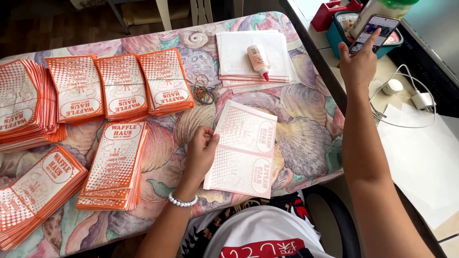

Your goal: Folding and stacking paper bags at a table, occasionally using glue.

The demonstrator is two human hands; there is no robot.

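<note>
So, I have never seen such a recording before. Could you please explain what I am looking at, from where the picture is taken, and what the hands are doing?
There is no machine here: a person wears a camera on the head, looking down at their own two bare hands. The left hand, with a bead bracelet, pinches the edge of a flat paper sheet printed in orange, lying on a shell-patterned tablecloth. The right hand reaches to a side desk and touches a phone propped there. Around lie stacks of orange printed bags, a glue bottle on white sheets, and rubber bands.
</note>
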